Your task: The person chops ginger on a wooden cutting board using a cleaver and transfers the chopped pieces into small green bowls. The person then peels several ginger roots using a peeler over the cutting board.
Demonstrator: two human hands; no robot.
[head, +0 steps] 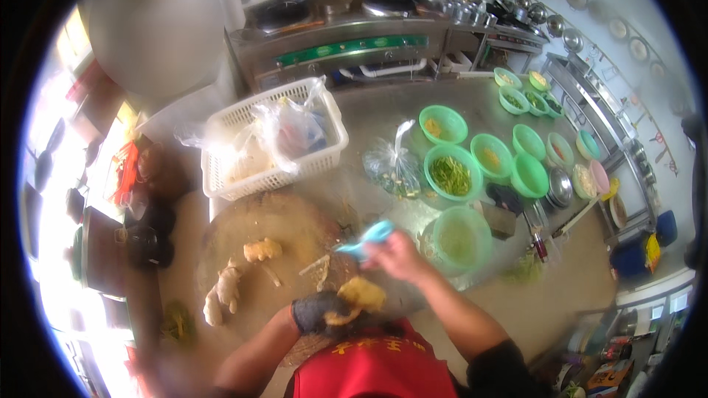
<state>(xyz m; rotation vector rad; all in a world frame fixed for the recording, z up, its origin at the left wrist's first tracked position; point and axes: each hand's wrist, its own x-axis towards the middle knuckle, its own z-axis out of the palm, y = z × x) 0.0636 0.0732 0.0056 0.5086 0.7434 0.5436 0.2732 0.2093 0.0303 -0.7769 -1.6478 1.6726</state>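
My left hand [316,312], in a dark glove, grips a piece of ginger root [363,294] low over the round chopping block [232,232], close to my red apron [370,362]. My bare right hand [402,257] holds a light-blue peeler [378,230] just above the ginger, apart from it; motion blurs its head. Thin peelings [319,271] lie on the block between the hands. Toward the left of the block rest a peeled-looking ginger piece [262,250] and a longer knobby ginger root [227,287].
Beyond the block stands a white plastic basket [276,183] with plastic bags. On the steel table [365,102] are a knotted clear bag [394,168], several green bowls of cut food [452,174] and a translucent green tub [462,240]. A stove [348,47] lines the far wall.
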